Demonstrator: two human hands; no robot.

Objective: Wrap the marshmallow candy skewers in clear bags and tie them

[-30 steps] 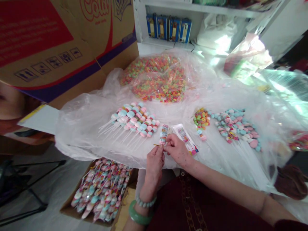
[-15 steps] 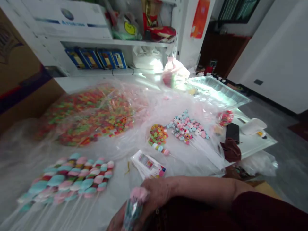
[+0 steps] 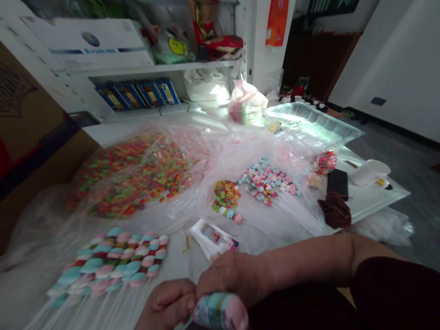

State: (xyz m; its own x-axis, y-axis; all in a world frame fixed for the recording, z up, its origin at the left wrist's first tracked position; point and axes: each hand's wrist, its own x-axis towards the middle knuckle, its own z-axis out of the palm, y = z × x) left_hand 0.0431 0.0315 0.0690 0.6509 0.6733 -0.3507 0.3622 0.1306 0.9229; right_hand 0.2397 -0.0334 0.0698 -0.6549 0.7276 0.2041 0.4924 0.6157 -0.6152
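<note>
Milky plastic sheeting (image 3: 176,262) covers the white table (image 3: 373,198). Touching my right, my left hand (image 3: 172,300) pinches the base of one film-wrapped pink-and-blue marshmallow skewer (image 3: 220,310), lying bodyward, long axis pointing rightward, my right hand (image 3: 237,277) nearer (curled, grip I can't tell). Beyond: one gold twist-tie (image 3: 186,244), four blue boxes (image 3: 147,94).

The left hand (image 3: 169,302) holds a wrapped candy skewer (image 3: 220,311), touching the right hand (image 3: 235,278).

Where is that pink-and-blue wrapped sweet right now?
In the head view, the wrapped sweet is at the bottom edge, near the middle of the picture's width, just right of the left hand and below the right hand.
</note>
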